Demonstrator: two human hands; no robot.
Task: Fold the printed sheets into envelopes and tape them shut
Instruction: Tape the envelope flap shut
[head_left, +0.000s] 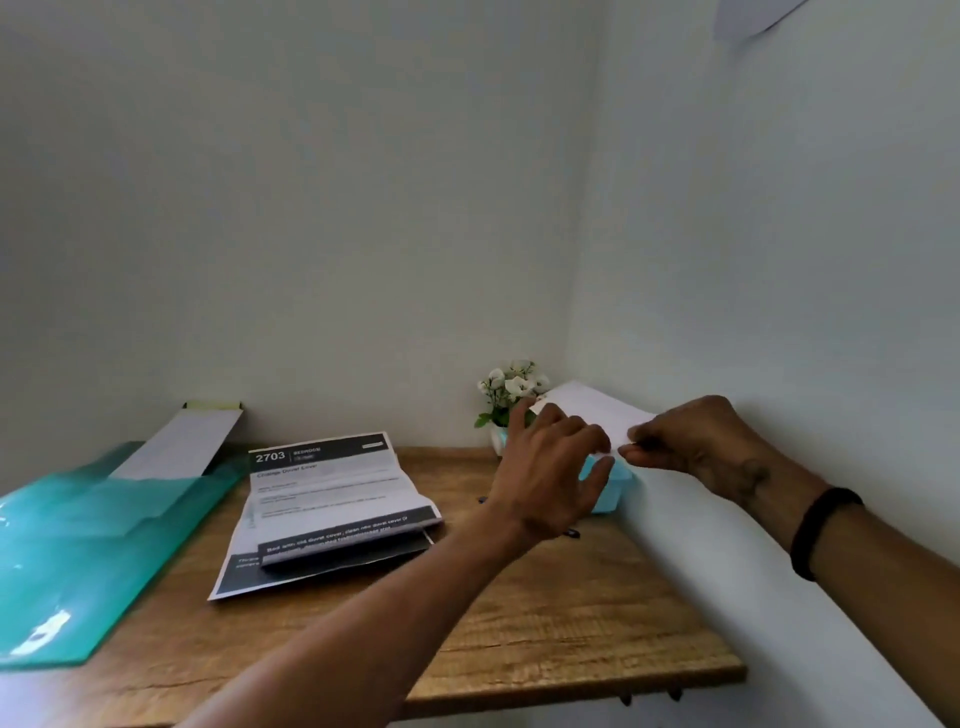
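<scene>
Envelope (597, 410) raised at the corner: right hand (696, 441) pinches its edge, left hand (550, 467) spread.

Both arms stretched toward two o'clock. Left hand (553, 470) raised with fingers spread and loosely bent. Right hand (691, 441) curled, fingertips pinched together, dark band round the wrist.

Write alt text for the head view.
Both hands hold a white folded sheet above a teal box: right hand pinches its edge, left hand spreads against it. Printed sheets lie on the wooden desk.
</scene>
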